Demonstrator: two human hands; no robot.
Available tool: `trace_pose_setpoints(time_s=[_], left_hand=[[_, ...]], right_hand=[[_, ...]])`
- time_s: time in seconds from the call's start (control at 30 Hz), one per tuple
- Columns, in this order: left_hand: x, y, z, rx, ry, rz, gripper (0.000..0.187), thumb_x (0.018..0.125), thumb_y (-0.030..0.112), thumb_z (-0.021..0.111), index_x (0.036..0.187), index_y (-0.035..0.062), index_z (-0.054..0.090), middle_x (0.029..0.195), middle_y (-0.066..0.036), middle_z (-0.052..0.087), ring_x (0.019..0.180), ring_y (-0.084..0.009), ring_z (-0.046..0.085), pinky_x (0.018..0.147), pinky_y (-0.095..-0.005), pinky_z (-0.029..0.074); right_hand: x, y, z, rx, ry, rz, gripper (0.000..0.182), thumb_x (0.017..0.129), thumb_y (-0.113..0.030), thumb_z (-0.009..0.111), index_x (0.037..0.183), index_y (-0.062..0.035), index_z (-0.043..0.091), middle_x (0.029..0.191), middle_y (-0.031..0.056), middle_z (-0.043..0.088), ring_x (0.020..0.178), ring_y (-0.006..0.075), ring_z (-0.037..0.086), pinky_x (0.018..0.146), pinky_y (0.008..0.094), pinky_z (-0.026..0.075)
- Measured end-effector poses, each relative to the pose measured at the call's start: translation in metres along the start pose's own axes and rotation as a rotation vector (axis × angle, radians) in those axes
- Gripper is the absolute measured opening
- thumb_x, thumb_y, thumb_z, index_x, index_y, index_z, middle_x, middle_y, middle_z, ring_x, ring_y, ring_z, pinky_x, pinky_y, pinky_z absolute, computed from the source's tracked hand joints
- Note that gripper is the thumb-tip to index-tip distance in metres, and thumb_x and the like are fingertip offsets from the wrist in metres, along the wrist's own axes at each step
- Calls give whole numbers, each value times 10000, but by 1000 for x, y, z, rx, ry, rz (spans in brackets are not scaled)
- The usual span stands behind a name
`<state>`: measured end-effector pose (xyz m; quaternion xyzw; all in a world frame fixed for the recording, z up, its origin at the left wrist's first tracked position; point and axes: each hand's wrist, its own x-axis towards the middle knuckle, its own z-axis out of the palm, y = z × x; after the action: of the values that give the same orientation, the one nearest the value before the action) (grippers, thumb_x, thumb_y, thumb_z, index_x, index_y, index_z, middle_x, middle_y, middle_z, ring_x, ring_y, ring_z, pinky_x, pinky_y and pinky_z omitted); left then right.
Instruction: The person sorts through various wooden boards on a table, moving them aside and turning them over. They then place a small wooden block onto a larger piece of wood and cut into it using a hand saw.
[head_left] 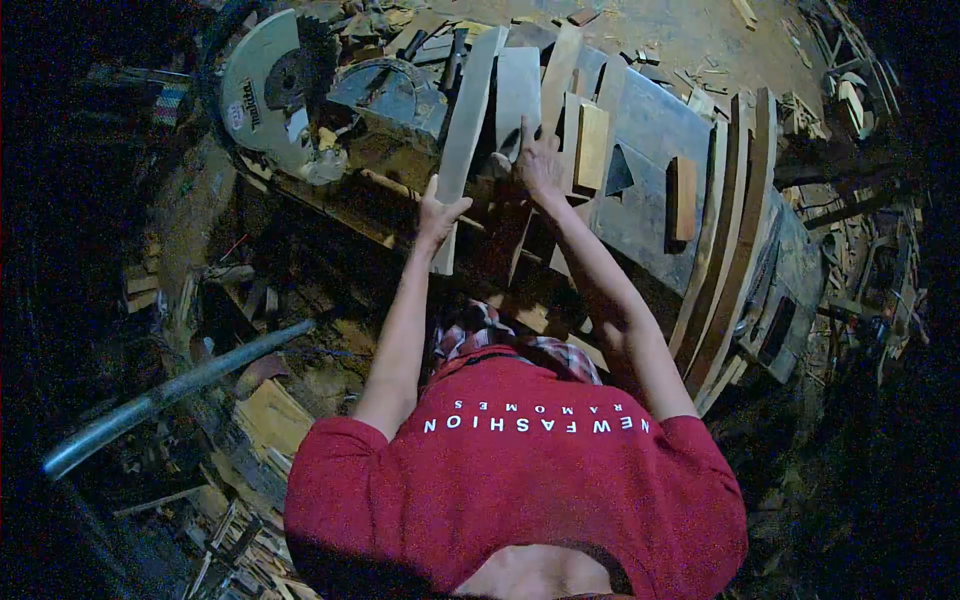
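My left hand (440, 212) is closed around the near part of a long pale wooden plank (470, 118), its thumb lying across the face. The plank slants away from me over the bench. My right hand (541, 168) touches a shorter, wider pale board (517, 90) near its closer end, with the index finger stretched out along it and the fingers apart. Just right of that hand lies a small yellowish wood block (591, 148), on top of other strips. A narrow light strip (560, 75) runs beyond my right fingers.
A Makita circular saw with a toothed blade and pale guard (262, 85) stands at left. On the metal bench top (650, 130) lies a reddish-brown block (682, 198). Long curved boards (735, 225) line its right side. A metal pipe (180, 395) juts in at lower left, above scattered offcuts.
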<state>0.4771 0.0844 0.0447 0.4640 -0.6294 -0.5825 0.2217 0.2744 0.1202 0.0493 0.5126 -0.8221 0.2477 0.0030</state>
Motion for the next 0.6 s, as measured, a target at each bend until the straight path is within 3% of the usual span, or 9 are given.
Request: trace_pose_setpoints(time_s=[0.03, 0.23, 0.3, 0.33, 0.4, 0.43, 0.47, 0.53, 0.6], left_hand=[[2, -2, -4, -3, 7, 3, 841, 622, 203, 718, 1278, -73, 270, 1133, -144, 499, 982, -200, 510, 835, -293, 403], [3, -20, -33, -167, -102, -55, 852, 655, 253, 719, 1302, -53, 259, 1010, -98, 547, 869, -161, 539, 734, -273, 433], [-11, -14, -38, -338, -94, -371, 768, 664, 281, 714, 1250, -48, 344, 865, -42, 538, 696, -110, 530, 588, -249, 434], [-15, -12, -38, -337, -96, -370, 768, 664, 281, 714, 1250, -48, 344, 865, -42, 538, 696, -110, 530, 588, -249, 434], [-20, -8, -39, -798, -171, -426, 601, 693, 274, 685, 1138, -28, 417, 773, -10, 489, 577, -83, 475, 481, -232, 393], [-21, -6, -41, -842, -273, -386, 401, 749, 229, 624, 1012, -2, 427, 768, -24, 471, 601, -99, 460, 505, -247, 402], [-19, -4, -41, -840, -274, -390, 401, 749, 229, 624, 1012, -2, 427, 768, -24, 471, 601, -99, 460, 505, -247, 402], [-24, 13, -34, -1287, -469, -481, 304, 792, 176, 548, 993, 3, 400, 753, -34, 446, 641, -105, 441, 549, -252, 402], [-34, 39, -23, -1357, -515, -451, 296, 791, 173, 533, 991, 2, 398, 764, -37, 436, 653, -112, 434, 571, -258, 402]], right_hand=[[4, -4, 2, -52, -25, 49, 910, 590, -470, 707, 1315, -115, 287, 1096, 180, 419, 986, 334, 443, 646, 450, 427], [14, -19, -4, 7, -193, 232, 1037, 515, -420, 773, 1342, -121, 224, 1101, 200, 405, 1018, 348, 412, 669, 449, 430], [15, -10, -6, 98, -147, 243, 1065, 477, -381, 801, 1331, -102, 230, 1129, 234, 394, 1035, 397, 401, 735, 470, 426], [17, 2, 0, 98, -145, 244, 1065, 477, -381, 801, 1331, -102, 230, 1129, 234, 394, 1035, 397, 401, 735, 470, 426], [21, 24, 13, 300, -63, 233, 1028, 484, -325, 807, 1309, -69, 248, 1136, 242, 422, 1042, 406, 416, 799, 466, 412], [25, 26, -6, 501, 5, 159, 983, 497, -255, 800, 1291, -44, 259, 1135, 232, 459, 1045, 386, 444, 851, 443, 401], [29, 32, -7, 613, 1, 192, 940, 498, -218, 793, 1271, -33, 292, 1118, 208, 498, 1039, 341, 482, 880, 406, 397], [33, 47, -6, 993, -82, 341, 915, 492, -207, 798, 1252, -22, 323, 1139, 185, 494, 1025, 292, 500, 854, 357, 428], [23, 44, -56, 1339, -324, 667, 828, 554, -106, 739, 1269, -32, 328, 1089, 156, 519, 811, 213, 572, 661, 275, 495]])
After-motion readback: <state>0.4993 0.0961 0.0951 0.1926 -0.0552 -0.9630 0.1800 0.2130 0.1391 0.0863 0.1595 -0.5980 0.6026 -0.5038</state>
